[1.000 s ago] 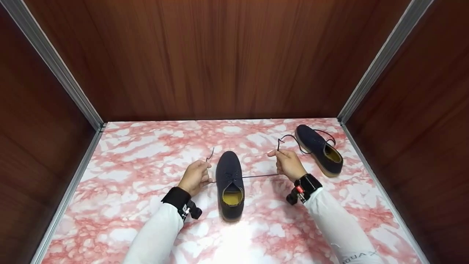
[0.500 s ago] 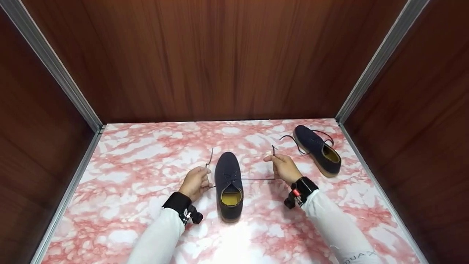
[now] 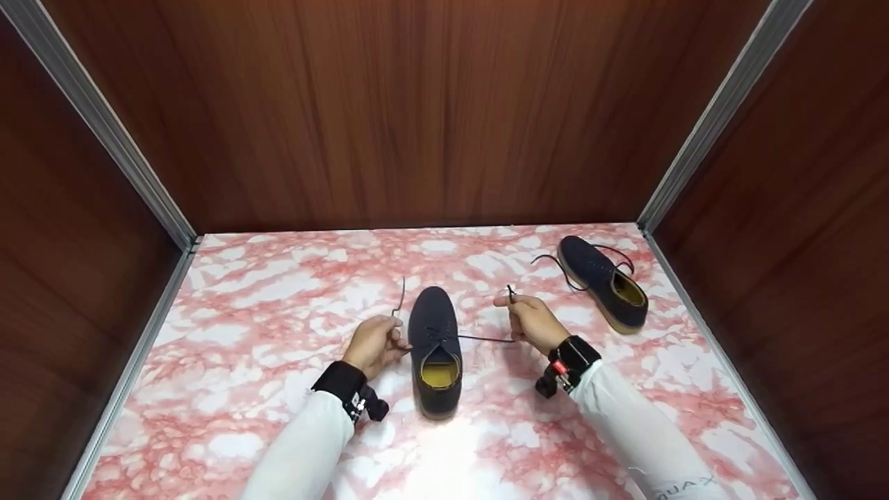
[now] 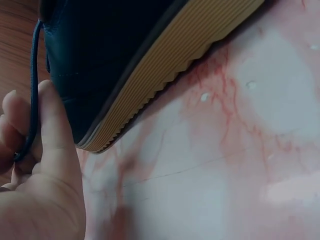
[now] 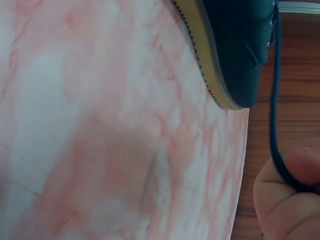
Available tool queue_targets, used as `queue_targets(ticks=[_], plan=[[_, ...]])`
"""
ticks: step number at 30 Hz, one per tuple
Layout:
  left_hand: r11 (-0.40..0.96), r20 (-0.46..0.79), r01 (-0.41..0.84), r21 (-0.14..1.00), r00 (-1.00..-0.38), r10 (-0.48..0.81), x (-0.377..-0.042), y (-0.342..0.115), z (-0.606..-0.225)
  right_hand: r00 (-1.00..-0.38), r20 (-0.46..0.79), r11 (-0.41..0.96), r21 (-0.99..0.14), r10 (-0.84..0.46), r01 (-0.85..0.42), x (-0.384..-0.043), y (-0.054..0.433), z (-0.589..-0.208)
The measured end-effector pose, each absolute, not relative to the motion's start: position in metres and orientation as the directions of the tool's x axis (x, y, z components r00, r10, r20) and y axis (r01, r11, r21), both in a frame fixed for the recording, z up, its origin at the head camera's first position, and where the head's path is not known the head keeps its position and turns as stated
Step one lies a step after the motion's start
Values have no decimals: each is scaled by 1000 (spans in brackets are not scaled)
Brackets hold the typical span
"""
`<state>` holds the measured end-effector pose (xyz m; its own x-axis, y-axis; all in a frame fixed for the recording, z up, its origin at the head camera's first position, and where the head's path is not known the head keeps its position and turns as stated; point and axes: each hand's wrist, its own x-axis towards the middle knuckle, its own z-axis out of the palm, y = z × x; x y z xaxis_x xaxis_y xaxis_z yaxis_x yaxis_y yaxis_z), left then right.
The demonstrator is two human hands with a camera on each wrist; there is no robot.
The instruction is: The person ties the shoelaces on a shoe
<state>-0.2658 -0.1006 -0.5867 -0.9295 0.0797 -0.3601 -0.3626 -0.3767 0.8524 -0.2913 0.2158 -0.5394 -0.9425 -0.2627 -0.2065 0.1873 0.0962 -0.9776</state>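
Observation:
A dark navy shoe [image 3: 432,312] with a yellow insole stands upright in the middle, its toe pointing away from me. Close by its left side, my left hand [image 3: 374,345] holds one end of its shoelace [image 4: 34,85], and the loose tip sticks up past the fingers. My right hand [image 3: 536,323], a short way off to the right, grips the other lace [image 5: 274,110], which runs from the eyelets in a nearly straight line. Both wrist views show the shoe's ribbed tan sole [image 4: 165,70] resting on the table. The lace tips inside the fingers are hidden.
A second navy shoe [image 3: 590,267] stands at the back right, its laces [image 3: 555,262] lying loose on both sides. The pink and white marbled table [image 3: 278,278] is bounded by a brown wood-grain wall [image 3: 417,118] behind and side panels with grey metal posts.
My right hand has moved left, closer to the middle shoe, still holding its lace. The left hand has shifted slightly toward the shoe. Neither shoe has been moved on the table.

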Motion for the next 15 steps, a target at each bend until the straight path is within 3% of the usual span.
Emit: queue_targets(ticks=[9,15], plan=[[-314,-337,-341,886,-939,70,-265,-104,-579,-900,-171,114,-984,-401,136,-293,220,-528],[-181,-351,-361,915,-933,81,-262,-107,-576,-888,-143,136,-986,-437,91,-295,224,-526]])
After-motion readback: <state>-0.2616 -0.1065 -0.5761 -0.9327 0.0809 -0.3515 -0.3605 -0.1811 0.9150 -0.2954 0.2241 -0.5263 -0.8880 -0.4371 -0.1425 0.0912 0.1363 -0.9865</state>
